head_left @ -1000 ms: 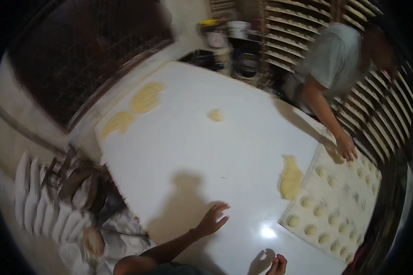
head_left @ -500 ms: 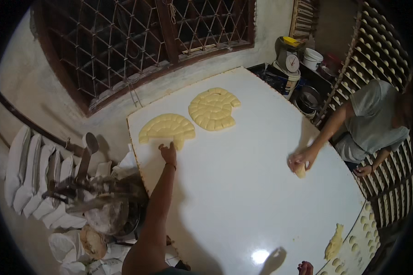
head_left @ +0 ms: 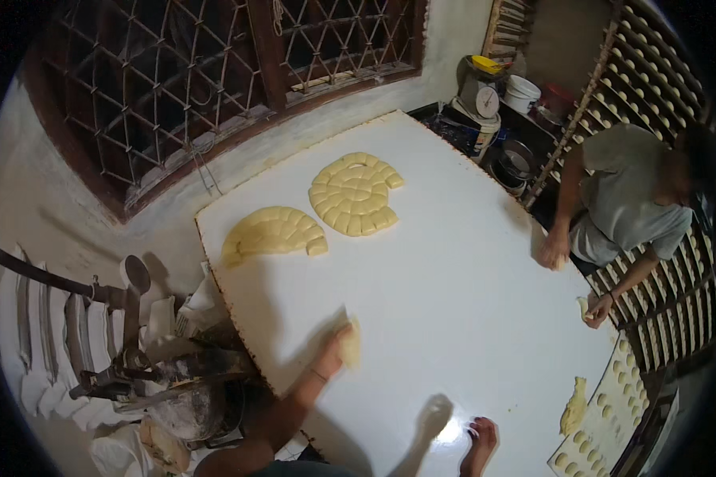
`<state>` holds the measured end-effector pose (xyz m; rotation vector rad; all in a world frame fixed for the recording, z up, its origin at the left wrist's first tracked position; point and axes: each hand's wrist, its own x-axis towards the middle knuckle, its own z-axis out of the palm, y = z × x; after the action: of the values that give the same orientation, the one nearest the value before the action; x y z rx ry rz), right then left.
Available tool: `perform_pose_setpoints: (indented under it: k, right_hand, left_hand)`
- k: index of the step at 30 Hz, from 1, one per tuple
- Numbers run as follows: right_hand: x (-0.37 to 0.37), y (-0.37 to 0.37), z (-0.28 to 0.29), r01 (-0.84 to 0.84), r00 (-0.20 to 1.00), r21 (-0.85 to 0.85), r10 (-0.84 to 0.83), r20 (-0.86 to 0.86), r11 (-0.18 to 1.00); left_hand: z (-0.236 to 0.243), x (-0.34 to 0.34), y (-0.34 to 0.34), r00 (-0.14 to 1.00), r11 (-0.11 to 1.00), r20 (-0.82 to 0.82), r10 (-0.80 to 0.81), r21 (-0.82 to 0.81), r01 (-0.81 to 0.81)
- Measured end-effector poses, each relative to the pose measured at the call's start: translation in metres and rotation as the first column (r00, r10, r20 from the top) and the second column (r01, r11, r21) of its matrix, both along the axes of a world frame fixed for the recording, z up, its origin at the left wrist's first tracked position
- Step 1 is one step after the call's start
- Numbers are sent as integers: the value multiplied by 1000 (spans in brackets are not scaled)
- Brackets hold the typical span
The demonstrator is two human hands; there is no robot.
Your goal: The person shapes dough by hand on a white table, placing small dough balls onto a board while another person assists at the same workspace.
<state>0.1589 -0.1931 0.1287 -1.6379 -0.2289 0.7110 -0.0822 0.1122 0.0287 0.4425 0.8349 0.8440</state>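
I see the left hand (head_left: 332, 357) holding a dough piece (head_left: 354, 344) over the white table (head_left: 445, 306), the right hand (head_left: 481, 445) half curled.

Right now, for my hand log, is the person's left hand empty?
No, the left hand holds a pale yellow piece of dough.

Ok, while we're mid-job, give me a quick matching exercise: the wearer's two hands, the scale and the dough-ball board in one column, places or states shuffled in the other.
1. Left hand
2. Right hand
3. Dial scale
4. Board of dough balls

A. Off the table, beyond its far edge
B. In the picture's lower right
C. Beside the glare spot
D. Holding a piece of dough

Pairs: 1-D, 2-C, 3-A, 4-B
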Motion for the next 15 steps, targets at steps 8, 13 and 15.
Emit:
perform_pose_setpoints:
  k: [8, 13, 15]
  right_hand:
    - [-80, -23, -3, 104, 987, 132, -86, -139, 986]
    - [-32, -134, 36, 158, 986, -17, -158, -57, 987]
    - [-5, -224, 45, 390, 919, 5, -390, 50, 921]
  left_hand:
    - [83, 106, -237, 834, 711, -527, -166, 522, 471]
    - [84, 155, -296, 758, 616, -328, -564, 445, 650]
    - [119, 175, -326, 699, 661, -114, -706, 249, 708]
